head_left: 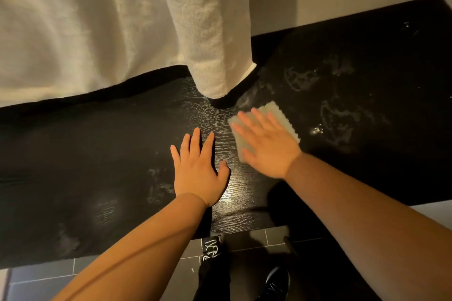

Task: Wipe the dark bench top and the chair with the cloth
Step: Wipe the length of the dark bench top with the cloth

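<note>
Pale cloth [274,111] under flat right hand [266,144] (left hand [198,168] flat on bench top [97,142])

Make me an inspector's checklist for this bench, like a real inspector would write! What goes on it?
Surface: dark bench top, wood grain, whitish smears on its right part.
Job's things: cloth lies flat on the bench under the right hand; chair not seen.
Clutter: nothing seen.
Hands: left hand flat on the bench, fingers straight; right hand flat, pressing the cloth.
Cables: nothing seen.
Surroundings: white fabric hanging at the far side; tiled floor and a black shoe below.
</note>
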Action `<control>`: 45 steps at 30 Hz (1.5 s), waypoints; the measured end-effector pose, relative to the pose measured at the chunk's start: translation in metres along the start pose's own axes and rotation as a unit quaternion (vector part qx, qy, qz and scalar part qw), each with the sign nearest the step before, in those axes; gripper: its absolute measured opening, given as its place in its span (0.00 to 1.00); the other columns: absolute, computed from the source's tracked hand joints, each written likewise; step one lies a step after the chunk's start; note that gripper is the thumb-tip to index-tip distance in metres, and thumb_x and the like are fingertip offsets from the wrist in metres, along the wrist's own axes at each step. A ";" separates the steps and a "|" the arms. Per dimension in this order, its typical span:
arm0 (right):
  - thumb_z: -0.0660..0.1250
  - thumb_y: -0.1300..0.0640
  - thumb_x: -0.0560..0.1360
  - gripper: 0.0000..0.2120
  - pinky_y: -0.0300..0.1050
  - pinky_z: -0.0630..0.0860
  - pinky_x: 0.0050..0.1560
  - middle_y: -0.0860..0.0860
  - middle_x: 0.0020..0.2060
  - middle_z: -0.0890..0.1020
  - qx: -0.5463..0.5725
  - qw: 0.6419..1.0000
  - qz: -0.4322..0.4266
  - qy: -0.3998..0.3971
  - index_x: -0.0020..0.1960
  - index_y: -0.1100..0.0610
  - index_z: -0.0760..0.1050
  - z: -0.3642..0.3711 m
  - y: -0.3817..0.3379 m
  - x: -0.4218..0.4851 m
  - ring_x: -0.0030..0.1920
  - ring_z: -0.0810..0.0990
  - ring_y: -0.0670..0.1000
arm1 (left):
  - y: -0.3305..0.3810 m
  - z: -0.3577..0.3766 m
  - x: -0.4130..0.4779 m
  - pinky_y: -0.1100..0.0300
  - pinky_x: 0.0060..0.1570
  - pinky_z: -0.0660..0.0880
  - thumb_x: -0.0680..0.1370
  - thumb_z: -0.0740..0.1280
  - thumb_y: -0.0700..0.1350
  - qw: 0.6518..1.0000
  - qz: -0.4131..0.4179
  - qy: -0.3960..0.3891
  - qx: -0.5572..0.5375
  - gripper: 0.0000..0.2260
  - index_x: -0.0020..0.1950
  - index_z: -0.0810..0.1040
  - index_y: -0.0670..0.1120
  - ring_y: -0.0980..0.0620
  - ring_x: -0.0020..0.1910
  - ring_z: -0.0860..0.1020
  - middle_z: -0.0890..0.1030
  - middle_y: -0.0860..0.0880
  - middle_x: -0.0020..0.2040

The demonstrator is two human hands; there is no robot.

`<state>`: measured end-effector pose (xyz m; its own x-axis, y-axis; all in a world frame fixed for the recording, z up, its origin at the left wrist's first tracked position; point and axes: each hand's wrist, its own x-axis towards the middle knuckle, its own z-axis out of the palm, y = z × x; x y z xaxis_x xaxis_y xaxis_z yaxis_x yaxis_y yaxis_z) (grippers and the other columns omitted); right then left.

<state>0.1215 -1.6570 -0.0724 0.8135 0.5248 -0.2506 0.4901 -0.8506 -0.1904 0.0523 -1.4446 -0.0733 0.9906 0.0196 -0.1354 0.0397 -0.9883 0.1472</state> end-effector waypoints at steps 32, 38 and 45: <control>0.40 0.37 0.80 0.36 0.58 0.36 0.82 0.49 0.85 0.39 0.005 0.999 0.032 -0.020 0.85 0.47 0.39 -0.011 -0.009 0.023 0.83 0.34 0.56 | -0.001 -0.002 0.002 0.34 0.81 0.42 0.79 0.55 0.64 1.000 0.002 -0.008 -0.006 0.35 0.85 0.59 0.54 0.41 0.85 0.48 0.52 0.45 0.87; 0.48 0.44 0.85 0.32 0.60 0.37 0.82 0.54 0.85 0.48 0.048 0.985 0.164 0.014 0.86 0.52 0.49 -0.041 0.021 0.086 0.84 0.39 0.59 | 0.001 -0.003 0.002 0.33 0.81 0.44 0.79 0.54 0.65 1.000 -0.001 -0.010 -0.009 0.35 0.85 0.59 0.54 0.41 0.85 0.48 0.52 0.45 0.87; 0.40 0.39 0.80 0.36 0.60 0.36 0.82 0.50 0.85 0.41 0.015 0.999 0.048 -0.014 0.86 0.48 0.41 -0.001 -0.027 0.014 0.84 0.37 0.58 | -0.001 -0.002 0.003 0.33 0.81 0.45 0.79 0.56 0.65 1.000 -0.001 -0.007 -0.007 0.35 0.84 0.61 0.53 0.40 0.85 0.49 0.53 0.45 0.86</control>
<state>0.1204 -1.6269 -0.0697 0.8466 0.4427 -0.2954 0.4013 -0.8956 -0.1920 0.0554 -1.4437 -0.0720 0.9886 0.0196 -0.1494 0.0438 -0.9861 0.1605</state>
